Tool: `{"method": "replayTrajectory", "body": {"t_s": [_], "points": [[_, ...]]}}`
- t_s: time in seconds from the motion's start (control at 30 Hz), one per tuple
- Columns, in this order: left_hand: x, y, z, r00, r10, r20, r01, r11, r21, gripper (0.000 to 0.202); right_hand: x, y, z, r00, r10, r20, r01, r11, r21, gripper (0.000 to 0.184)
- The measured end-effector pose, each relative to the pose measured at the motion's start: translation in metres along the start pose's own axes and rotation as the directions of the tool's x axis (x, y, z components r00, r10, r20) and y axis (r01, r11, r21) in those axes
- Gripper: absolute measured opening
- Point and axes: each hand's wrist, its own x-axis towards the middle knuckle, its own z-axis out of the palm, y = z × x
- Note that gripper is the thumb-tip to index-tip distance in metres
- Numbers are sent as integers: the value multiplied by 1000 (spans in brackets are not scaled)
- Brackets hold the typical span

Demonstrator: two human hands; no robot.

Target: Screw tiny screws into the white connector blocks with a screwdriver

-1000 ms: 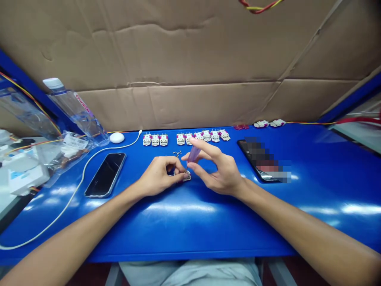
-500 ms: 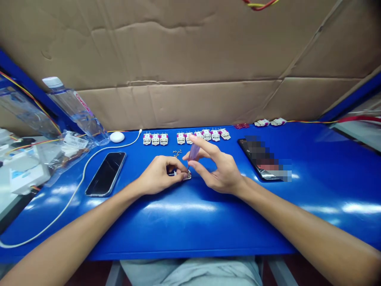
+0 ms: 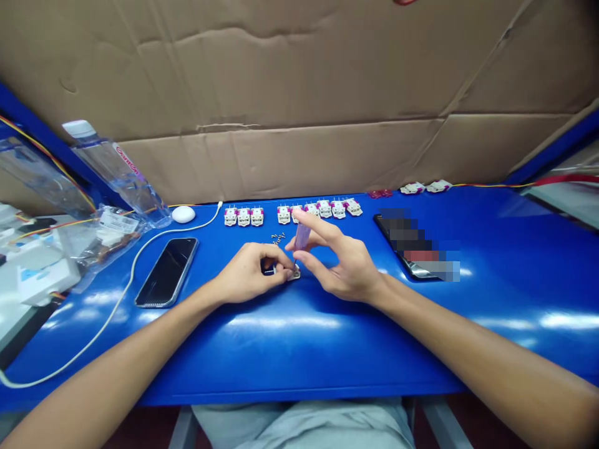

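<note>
My left hand pinches a small white circuit module at the middle of the blue table, with a dark part showing between the fingers. My right hand holds a translucent purple-handled screwdriver upright between thumb and fingers. Its thin shaft comes down to the module. Just behind the hands lie several tiny metal screws, and a row of several white-and-magenta connector modules stands beyond them. My fingers partly hide the module.
A black smartphone lies left of my hands, with a white cable curving past it. A second phone lies to the right. Plastic bags and white boxes crowd the left side. Cardboard lines the back.
My hands and the screwdriver have stayed almost still on the module. The whole scene has shifted slightly upward in view as my head moved.
</note>
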Motion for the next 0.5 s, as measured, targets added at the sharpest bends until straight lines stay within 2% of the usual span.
{"method": "replayTrajectory", "body": {"t_s": [0.5], "points": [[0,-2,-2,1000,-21,21,19,997,71,22,-3,1,5,1000,17,18,-18,1000,22,64]]}}
